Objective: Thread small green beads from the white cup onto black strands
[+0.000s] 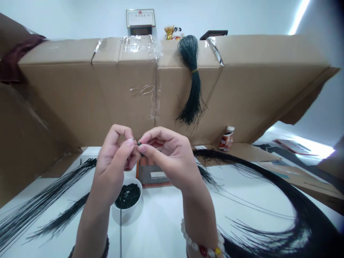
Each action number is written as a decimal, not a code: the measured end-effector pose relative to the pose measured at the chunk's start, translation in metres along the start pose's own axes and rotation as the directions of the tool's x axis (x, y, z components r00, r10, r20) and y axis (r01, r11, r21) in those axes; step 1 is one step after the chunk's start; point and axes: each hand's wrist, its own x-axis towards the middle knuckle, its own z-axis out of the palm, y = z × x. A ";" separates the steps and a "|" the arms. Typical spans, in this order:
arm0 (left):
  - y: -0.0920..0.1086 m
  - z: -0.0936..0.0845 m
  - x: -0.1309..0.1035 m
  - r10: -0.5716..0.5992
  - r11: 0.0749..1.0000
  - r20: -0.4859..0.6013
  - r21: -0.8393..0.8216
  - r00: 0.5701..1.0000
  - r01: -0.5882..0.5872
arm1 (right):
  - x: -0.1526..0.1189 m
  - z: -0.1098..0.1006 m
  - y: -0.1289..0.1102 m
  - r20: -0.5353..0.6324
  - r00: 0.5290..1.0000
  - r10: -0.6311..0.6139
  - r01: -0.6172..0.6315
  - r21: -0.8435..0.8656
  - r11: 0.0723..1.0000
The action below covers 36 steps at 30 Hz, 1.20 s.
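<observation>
My left hand [116,152] pinches a thin dark cord between thumb and fingertips. Close beside it, my right hand [169,154] pinches a small dark bead [139,143] at the cord, its thumb and index finger pressed together. Both hands are raised above the white table [161,222], fingertips nearly meeting. Below them, partly behind my left hand, stands a white bowl [140,195] filled with small dark green pieces [128,196]. A thin metal rod [120,233] reaches from the bowl toward the near edge.
Dark strand bundles lie at left [53,193] and curve around the right [285,186]. Another bundle [194,82] hangs over the cardboard wall [115,96]. A small bottle [227,139] stands at the back right. Behind my hands lies an orange-edged tray [156,185].
</observation>
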 end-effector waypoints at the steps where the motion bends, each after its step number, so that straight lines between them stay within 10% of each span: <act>1: 0.000 0.000 0.000 -0.008 1.000 0.008 -0.002 1.000 0.008 | 0.001 0.000 0.000 -0.006 1.000 -0.009 0.009 0.001 1.000; 36: -0.013 -0.010 0.003 0.120 0.981 0.163 0.129 0.979 -0.142 | -0.002 -0.005 -0.006 0.022 0.997 -0.074 0.077 -0.210 0.975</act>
